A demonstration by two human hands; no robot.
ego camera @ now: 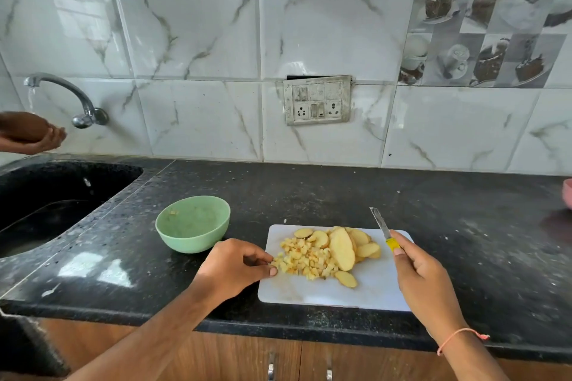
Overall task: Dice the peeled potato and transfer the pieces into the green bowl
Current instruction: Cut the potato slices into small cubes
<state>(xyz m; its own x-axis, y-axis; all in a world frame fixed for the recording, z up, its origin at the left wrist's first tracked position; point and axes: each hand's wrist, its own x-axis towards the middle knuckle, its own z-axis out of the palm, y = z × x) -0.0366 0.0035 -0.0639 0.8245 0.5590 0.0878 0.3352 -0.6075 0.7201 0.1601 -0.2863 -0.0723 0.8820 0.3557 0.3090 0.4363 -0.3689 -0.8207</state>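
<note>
A white cutting board point(371, 291) lies on the black counter. On it sit a pile of diced potato pieces point(305, 258) and several potato slices point(343, 246) to their right. My left hand point(235, 266) pinches a few diced pieces at the pile's left edge. My right hand point(424, 275) grips a knife point(383, 229) with a yellow handle, blade pointing up and away above the board's right side. The green bowl point(193, 223) stands left of the board and holds a few potato bits.
A black sink point(46, 201) lies at the left under a running tap point(68, 96). Another person's hands point(31, 133) are under the water there. A switch panel point(317, 100) is on the tiled wall. A pink object point(568, 196) shows at the right edge.
</note>
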